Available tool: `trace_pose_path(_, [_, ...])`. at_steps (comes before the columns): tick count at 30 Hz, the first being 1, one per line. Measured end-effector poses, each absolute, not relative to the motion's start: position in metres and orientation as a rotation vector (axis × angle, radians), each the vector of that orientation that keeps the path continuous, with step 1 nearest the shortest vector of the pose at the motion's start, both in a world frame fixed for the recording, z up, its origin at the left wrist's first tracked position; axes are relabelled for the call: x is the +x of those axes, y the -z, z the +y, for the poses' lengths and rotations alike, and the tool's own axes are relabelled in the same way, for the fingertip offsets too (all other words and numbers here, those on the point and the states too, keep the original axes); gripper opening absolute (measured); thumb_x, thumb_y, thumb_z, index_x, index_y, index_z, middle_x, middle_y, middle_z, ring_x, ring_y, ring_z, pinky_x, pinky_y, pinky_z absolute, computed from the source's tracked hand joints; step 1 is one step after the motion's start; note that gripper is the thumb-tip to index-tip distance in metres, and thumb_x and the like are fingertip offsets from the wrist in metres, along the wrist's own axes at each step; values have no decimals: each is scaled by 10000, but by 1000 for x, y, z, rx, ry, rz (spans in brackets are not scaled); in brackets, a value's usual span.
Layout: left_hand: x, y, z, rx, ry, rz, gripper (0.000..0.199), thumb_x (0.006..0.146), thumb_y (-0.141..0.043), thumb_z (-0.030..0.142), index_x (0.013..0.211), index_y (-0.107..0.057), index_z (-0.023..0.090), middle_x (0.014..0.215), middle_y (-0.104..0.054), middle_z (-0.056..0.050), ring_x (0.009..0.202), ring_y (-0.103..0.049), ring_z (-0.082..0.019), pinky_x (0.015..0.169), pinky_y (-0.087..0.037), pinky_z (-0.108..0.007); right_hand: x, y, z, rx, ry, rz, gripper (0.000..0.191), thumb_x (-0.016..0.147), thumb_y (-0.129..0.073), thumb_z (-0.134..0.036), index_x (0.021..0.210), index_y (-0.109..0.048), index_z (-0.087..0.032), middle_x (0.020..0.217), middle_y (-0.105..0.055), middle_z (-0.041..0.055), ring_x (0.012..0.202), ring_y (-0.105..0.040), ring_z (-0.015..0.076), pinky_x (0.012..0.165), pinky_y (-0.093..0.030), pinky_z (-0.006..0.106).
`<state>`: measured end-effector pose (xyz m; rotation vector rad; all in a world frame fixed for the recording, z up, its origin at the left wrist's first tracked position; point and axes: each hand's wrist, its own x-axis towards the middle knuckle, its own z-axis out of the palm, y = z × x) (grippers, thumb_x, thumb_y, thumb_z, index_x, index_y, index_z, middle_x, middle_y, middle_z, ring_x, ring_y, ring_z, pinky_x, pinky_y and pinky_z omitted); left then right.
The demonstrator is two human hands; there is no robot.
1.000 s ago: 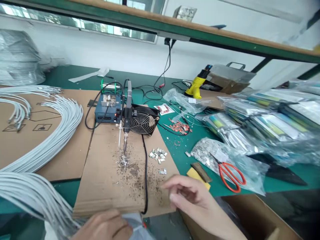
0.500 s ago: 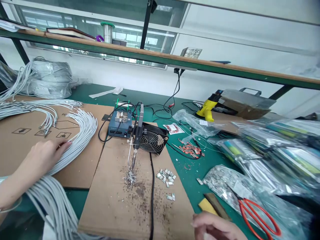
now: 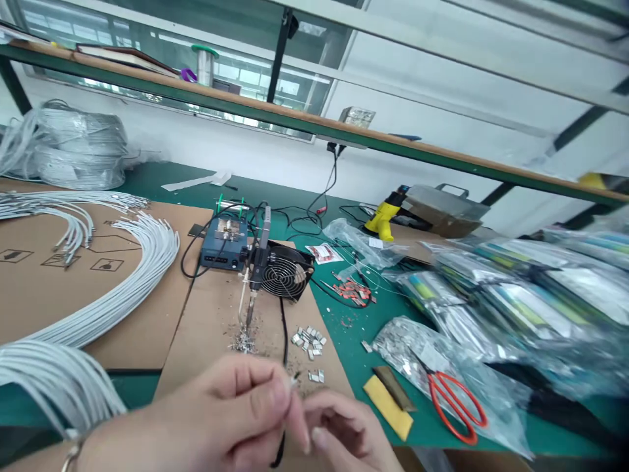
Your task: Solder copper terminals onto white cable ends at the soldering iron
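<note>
My left hand (image 3: 246, 413) is closed in a pinch in front of me. Between its thumb and forefinger pokes the small end of a white cable (image 3: 295, 379) with a dark tip; the cable's length is hidden. My right hand (image 3: 346, 429) lies close beside it with its fingers curled, and what they hold, if anything, is hidden. Beyond the hands, a soldering iron (image 3: 258, 265) stands clamped, pointing down over a heap of solder bits (image 3: 244, 342). Small metal connector pieces (image 3: 308, 339) lie on the cardboard (image 3: 206, 347) nearby.
A fan (image 3: 285, 272) and blue soldering station (image 3: 223, 246) stand behind. Bundled white cables (image 3: 132, 288) lie left. On the right are red-handled scissors (image 3: 457, 406), a bag of metal parts (image 3: 407, 347), a yellow pad (image 3: 388, 408) and a yellow heat gun (image 3: 383, 219).
My left hand has left the cable bundle and come right to the front middle, with a cable end in its pinch. My right hand has moved left to meet it. The view has shifted right.
</note>
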<state>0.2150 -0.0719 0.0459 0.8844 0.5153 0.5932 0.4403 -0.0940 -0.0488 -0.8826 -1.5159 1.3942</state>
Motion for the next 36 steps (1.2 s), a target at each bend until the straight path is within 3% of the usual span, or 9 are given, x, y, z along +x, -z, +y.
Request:
trace_pose_path(4, [214,20,-93,866,-534,697,528,712,-673,708,825,-574,202,441,-589,76,278,-275,-30,307,-90,-159,409,50,-99,-932,-1440,-1381,251,861,-711,-404,1004,-712,-198,723,-644,29,658,-572,145,627,-453,254])
trace_pose_path(7, [204,45,-97,833,-488,721,541,682,-694,714,754,-502,213,523,-684,21,280,-361,-30,289,-111,-131,390,44,-99,-935,-1486,-1412,276,794,-749,-392,943,-726,-160,654,-577,0,595,-492,124,562,-385,238])
trace_pose_path(13, [204,39,-104,885,-533,904,545,629,-770,669,657,-522,185,388,-424,121,308,-342,-13,321,-213,-97,379,37,-98,-1050,-1454,-1415,191,738,-763,-304,700,-707,-126,542,-493,-33,514,-392,94,488,-289,221])
trace_pose_path(17, [209,31,-109,983,-667,1117,611,525,-795,713,654,-589,152,521,-452,92,409,-425,-45,375,-353,-129,379,39,-96,-1024,-1526,-1315,278,664,-843,-366,650,-711,-121,526,-515,-26,492,-379,87,470,-271,219])
trace_pose_path(21, [211,26,-112,1017,-722,1188,621,529,-767,742,622,-609,149,519,-449,81,416,-423,-56,375,-319,-136,377,40,-96,-986,-1502,-1302,178,689,-798,-299,699,-758,-126,535,-541,-10,489,-395,93,459,-279,219])
trace_pose_path(27, [210,33,-112,1069,-749,1208,535,605,-758,693,629,-645,170,502,-450,74,428,-392,-68,401,-300,-164,375,41,-98,-981,-1324,-1407,140,729,-685,-223,737,-793,-134,493,-526,-12,445,-379,91,428,-290,218])
trace_pose_path(30, [207,42,-112,1221,-820,1199,432,706,-741,603,611,-671,187,549,-495,42,499,-424,-98,478,-354,-187,374,40,-101,-990,-1239,-1424,140,716,-664,-188,739,-796,-148,492,-553,-6,449,-406,99,426,-309,215])
trace_pose_path(36, [203,50,-112,1474,-945,1131,293,836,-685,450,647,-683,226,617,-526,14,557,-486,-141,530,-369,-225,376,32,-102,-899,-961,-1582,204,728,-646,-112,807,-805,-214,549,-679,22,480,-519,137,535,-405,278])
